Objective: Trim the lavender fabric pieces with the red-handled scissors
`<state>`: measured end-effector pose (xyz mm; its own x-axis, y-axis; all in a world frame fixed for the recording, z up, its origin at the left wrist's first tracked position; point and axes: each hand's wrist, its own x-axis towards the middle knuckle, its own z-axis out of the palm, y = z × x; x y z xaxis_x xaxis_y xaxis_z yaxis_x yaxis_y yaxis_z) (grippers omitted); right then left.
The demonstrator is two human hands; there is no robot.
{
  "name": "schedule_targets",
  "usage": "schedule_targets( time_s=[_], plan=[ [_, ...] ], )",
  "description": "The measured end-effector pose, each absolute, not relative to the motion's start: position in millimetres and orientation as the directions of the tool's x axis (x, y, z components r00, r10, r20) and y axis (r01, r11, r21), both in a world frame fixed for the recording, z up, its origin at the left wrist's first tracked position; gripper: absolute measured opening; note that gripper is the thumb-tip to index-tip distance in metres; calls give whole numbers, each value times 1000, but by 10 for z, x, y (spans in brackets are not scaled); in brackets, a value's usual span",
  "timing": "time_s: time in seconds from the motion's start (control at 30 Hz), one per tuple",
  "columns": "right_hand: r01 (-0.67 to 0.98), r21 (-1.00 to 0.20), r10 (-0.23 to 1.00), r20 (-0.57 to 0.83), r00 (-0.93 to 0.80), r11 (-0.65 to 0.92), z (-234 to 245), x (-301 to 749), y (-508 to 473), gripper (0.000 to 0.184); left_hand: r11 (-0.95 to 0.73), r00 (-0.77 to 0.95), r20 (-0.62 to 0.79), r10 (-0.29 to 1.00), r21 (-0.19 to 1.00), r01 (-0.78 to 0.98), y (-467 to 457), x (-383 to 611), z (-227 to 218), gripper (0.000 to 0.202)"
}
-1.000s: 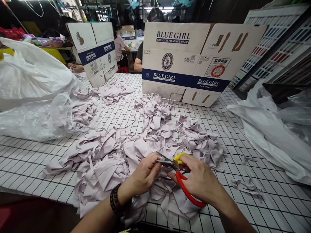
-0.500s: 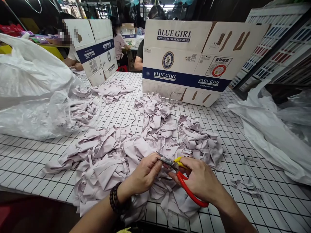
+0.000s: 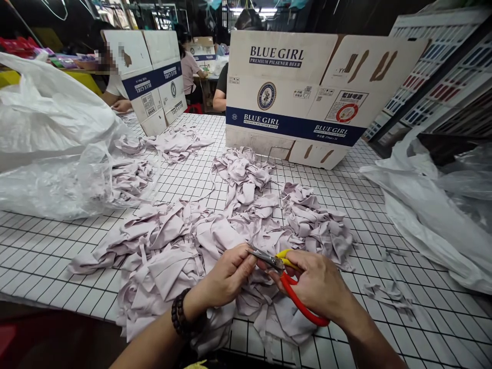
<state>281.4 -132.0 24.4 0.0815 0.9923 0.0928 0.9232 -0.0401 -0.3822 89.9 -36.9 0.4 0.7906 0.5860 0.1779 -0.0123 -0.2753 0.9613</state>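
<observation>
Left hand (image 3: pixel 229 278) over fabric (image 3: pixel 165 277), carton (image 3: pixel 286 87) beyond

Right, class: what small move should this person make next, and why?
Probably draw the scissors slightly back before opening them: their blades look closed or nearly so and reach the fingertips of the left hand, while the right hand has the handles.

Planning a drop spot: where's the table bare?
White black-gridded table cover shows bare between large white-and-blue cardboard box, lavender fabric heap and white plastic bag at right; also between heap and translucent plastic bag at left. Crowded: around left hand, right hand and red-and-yellow-handled metal scissors.
</observation>
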Motion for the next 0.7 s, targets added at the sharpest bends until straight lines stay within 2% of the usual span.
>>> schedule_targets(
  time_s=[0.3,0.4,0.47,0.53,0.6,0.67,0.7],
  plan=[
    [929,-370,986,149,69,-9,209,2820,-1319,38,-261,796,159,584,965,-1,-366,884,11,37],
    [904,-428,988,136,73,-8,196,2837,-1303,38,-241,799,148,583,971,-4,-366,885,30,38],
    [849,-526,993,72,98,-45,178,2880,-1289,41,-224,791,136,597,975,1,-366,892,46,40],
    [710,-691,986,-25,163,-135,143,2937,-1274,45,-196,777,121,618,981,4,-365,907,55,41],
    [472,-856,973,-138,187,-212,84,2967,-1258,39,-143,774,92,627,990,-1,-361,928,49,41],
    [258,-934,965,-215,152,-249,1,2926,-1239,33,-81,777,56,627,997,-6,-348,946,28,41],
    [200,-944,962,-239,129,-261,-47,2874,-1227,36,-58,776,41,629,998,-6,-336,948,16,40]
  ],
)
